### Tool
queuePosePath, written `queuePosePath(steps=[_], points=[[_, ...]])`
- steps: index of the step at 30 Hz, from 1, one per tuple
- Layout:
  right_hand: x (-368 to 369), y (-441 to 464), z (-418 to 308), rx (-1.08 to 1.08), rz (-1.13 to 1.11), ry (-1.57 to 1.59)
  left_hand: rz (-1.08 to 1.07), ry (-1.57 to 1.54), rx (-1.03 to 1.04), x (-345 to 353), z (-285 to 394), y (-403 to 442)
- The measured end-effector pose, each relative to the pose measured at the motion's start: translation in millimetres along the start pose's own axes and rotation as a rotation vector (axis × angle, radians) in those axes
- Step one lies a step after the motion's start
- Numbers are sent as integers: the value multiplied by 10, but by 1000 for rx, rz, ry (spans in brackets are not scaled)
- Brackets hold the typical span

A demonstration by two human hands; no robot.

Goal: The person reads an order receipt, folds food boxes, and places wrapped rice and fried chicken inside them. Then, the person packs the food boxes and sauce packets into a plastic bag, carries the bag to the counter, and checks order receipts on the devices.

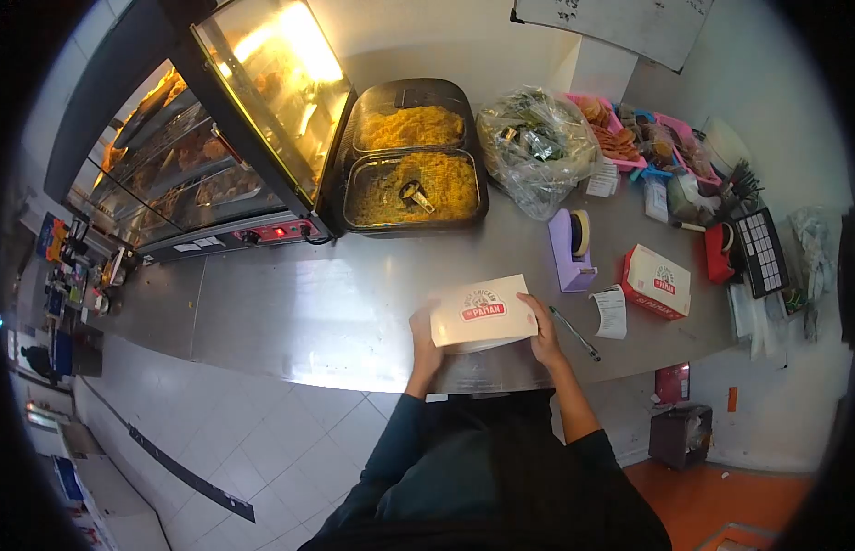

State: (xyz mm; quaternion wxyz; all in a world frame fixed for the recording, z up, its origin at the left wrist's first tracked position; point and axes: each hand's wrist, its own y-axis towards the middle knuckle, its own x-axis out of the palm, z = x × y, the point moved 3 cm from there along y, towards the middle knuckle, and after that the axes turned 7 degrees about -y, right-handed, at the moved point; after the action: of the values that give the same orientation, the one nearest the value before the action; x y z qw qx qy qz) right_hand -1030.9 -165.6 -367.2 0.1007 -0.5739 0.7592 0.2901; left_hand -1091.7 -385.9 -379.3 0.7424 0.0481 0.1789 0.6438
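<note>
Bare counter (248,298) gives room left of the box (483,312); pen (576,333), tape dispenser (563,253), receipt (611,314) crowd its right.

place: takeaway food shop | glass display cabinet (216,121) (lit, stocked) | steel counter (262,298) | chicken-branded box (483,314)

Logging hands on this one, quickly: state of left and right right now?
Left hand: holding the white rectangular cardboard box with red print by its left side.
Right hand: holding the same box by its right side.
</note>
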Motion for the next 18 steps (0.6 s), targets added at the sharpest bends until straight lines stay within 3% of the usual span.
queuePosePath(steps=[2,4,7,10,11,18], points=[[-61,97,-123,2,-14,-40,-117,41,-117,-84,2,172],[-167,207,-226,57,-37,-111,-97,140,-25,-131,-58,262],[-127,251,-102,99,-26,-103,-240,55,-400,-152,171,329],[-111,241,-115,144,13,-36,-110,293,41,-23,157,209],[-110,227,-141,163,25,-10,-157,219,-39,-5,128,154],[-139,217,-118,244,-91,42,-312,83,-59,-151,397,52]])
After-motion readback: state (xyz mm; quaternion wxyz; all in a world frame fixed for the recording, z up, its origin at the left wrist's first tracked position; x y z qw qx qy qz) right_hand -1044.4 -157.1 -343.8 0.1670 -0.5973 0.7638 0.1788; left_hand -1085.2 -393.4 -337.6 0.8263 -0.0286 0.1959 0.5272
